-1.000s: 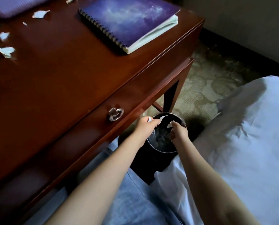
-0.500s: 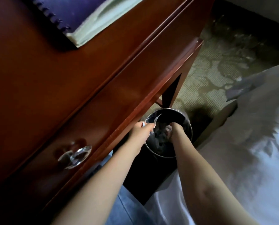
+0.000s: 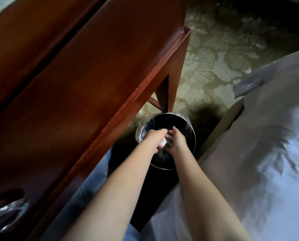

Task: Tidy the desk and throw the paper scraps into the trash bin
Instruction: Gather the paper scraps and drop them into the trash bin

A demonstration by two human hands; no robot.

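We see both hands low over the trash bin [image 3: 194, 138], which stands on the patterned carpet [image 3: 208, 70] by the counter [image 3: 93, 80] leg, between counter and bed [image 3: 276, 153]. The bin is round and dark, with a shiny metal rim and a clear plastic liner [image 3: 141, 132] folded over the edge. Pale crumpled bits lie deep inside it, too dim to make out.

The left hand [image 3: 154, 138] reaches in over the near-left rim, its fingers closed on a small white paper scrap [image 3: 163, 141] that pokes out under them. The right hand [image 3: 178, 142] is just beside it inside the bin mouth, fingers [image 3: 173, 128] loosely apart and pointing toward the left hand. We see nothing in its grip, though the frame is soft there.

A chrome drawer pull [image 3: 6, 213], blurred, shows on the counter front at bottom left. Blue trousers [image 3: 93, 181] show under the arms.
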